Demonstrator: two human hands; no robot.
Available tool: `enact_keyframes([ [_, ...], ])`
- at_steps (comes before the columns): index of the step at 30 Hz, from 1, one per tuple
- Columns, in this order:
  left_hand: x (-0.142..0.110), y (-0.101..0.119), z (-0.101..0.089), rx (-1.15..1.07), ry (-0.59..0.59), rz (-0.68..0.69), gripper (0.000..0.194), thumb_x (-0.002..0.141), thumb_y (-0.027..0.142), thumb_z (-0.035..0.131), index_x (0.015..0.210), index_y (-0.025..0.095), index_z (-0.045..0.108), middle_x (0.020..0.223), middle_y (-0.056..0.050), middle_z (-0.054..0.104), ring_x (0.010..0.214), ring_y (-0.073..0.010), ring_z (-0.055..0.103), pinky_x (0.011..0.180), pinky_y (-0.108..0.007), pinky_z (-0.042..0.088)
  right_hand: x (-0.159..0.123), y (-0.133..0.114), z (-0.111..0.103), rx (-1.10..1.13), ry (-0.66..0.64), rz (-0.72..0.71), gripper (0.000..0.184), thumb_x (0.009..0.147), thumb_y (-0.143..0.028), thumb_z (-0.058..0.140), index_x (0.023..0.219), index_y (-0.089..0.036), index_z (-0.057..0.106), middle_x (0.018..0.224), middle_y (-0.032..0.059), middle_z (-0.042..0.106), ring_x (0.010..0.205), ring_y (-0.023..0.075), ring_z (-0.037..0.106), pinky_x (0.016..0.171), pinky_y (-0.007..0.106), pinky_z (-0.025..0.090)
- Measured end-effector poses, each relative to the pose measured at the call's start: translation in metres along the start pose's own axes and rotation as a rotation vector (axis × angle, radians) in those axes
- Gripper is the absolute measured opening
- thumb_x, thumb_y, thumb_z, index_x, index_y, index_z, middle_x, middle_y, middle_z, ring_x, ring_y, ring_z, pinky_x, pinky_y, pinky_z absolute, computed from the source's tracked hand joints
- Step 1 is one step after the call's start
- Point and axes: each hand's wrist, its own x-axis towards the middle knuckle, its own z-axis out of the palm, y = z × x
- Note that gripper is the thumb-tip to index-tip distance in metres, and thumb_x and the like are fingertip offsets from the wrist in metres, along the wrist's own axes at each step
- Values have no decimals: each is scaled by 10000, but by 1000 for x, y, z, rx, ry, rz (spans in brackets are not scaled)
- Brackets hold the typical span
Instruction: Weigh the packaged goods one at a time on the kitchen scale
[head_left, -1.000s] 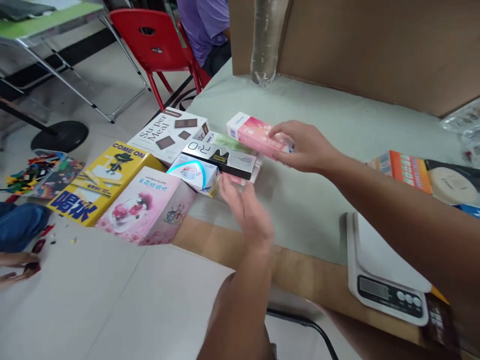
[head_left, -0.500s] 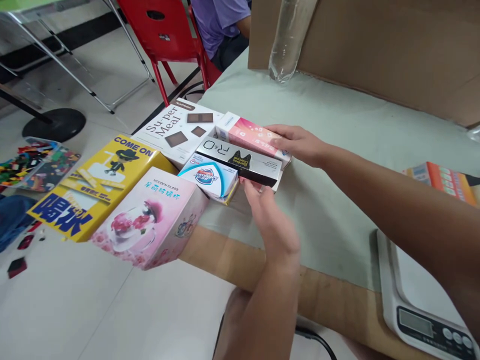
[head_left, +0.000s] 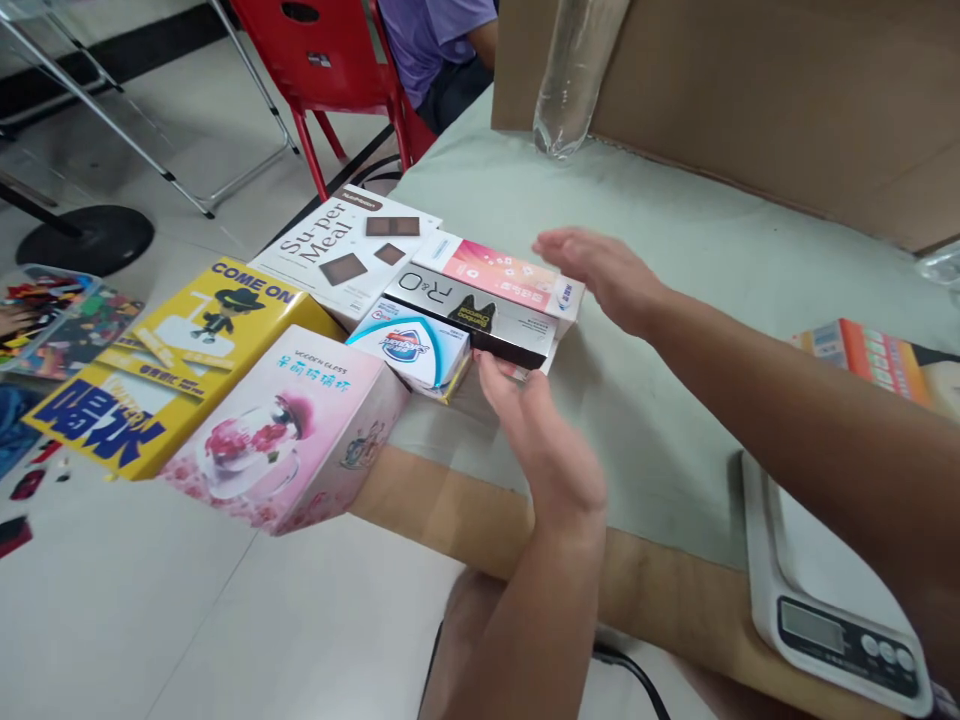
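My left hand (head_left: 544, 440) rests at the near side of a silver-and-black box (head_left: 472, 312), fingers stretched out and their tips partly hidden by it. Behind that box lies a pink-and-white box (head_left: 502, 270), side by side with it. My right hand (head_left: 604, 275) is held flat just past the far right of the pink-and-white box, fingers extended and holding nothing. A white-and-blue soap box (head_left: 409, 345) sits left of my left fingers. Farther left are a white "Su-per Meal" box (head_left: 337, 255), a yellow box (head_left: 180, 350) and a pink glass-cup box (head_left: 281, 430).
A white digital scale (head_left: 832, 600) stands at the table's near right, with an orange box (head_left: 862, 355) behind it. Cardboard (head_left: 712, 110) and a clear plastic bottle (head_left: 574, 90) stand at the back. Beyond the table are a red chair (head_left: 322, 60) and a seated person (head_left: 435, 50).
My right hand has come off the pink-and-white box, its fingers now straight and slightly raised. That box lies closer against the silver-and-black one. My left hand stays about where it was.
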Motion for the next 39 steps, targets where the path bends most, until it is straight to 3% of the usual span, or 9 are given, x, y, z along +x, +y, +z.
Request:
enact_keyframes([
  [4,-31,-14,-4,102,28,230,470,912,271,488,1380,235,496,1488,-100,508,1487,-237,437,1287,-400,334,-72,-24,-25,-199,396,-101,268,1018,-368,444,965,-244,675,921,38,738,941,214,685,871,386,522],
  [7,-46,-23,-4,176,-252,387,193,915,258,493,1061,228,615,1030,-60,635,1049,-210,632,986,-358,533,-167,-27,-50,-347,486,-157,377,1038,-420,412,746,-260,587,654,11,510,654,189,493,650,354,403],
  [9,-50,-26,1,239,-470,381,139,923,247,487,865,227,612,796,-19,597,800,-179,599,760,-313,523,-232,-17,-63,-411,550,-103,446,1012,-442,492,617,-247,426,598,-4,397,578,175,396,565,344,321],
  [14,-58,-40,24,352,-704,311,87,785,182,555,727,232,595,692,16,607,696,-150,588,673,-288,490,-331,8,-85,-389,688,96,567,997,-474,514,542,-233,277,497,-30,246,453,131,242,480,335,189],
  [22,-112,-74,67,424,-798,451,133,706,99,592,701,231,584,684,39,598,692,-134,595,696,-265,501,-386,-1,-145,-572,646,313,391,933,-430,533,605,-240,435,494,-32,436,470,134,424,501,301,285],
  [26,-182,-90,82,552,-1104,393,109,837,140,593,854,231,650,833,-5,699,820,-160,676,788,-287,563,-423,47,-176,-719,904,482,163,867,-408,570,861,-246,590,785,56,638,707,237,597,649,367,448],
  [30,-240,-121,84,783,-1381,230,334,889,309,626,1198,191,673,1398,-169,661,1352,-292,622,1164,-470,502,-440,89,-186,-680,924,459,365,868,-363,536,1176,-195,636,1229,205,670,1135,357,652,966,547,531],
  [33,-262,-141,86,828,-1369,21,529,918,423,647,1402,214,597,1651,-171,463,1589,-341,388,1298,-553,350,-441,99,-187,-532,774,469,582,880,-395,513,1405,-148,558,1388,223,649,1280,389,630,1055,598,520],
  [39,-278,-157,101,646,-1232,-206,549,977,425,605,1501,291,515,1639,-89,503,1625,-309,334,1337,-523,309,-438,99,-174,-471,762,474,641,949,-426,493,1536,-168,497,1521,235,569,1352,391,604,1090,628,518],
])
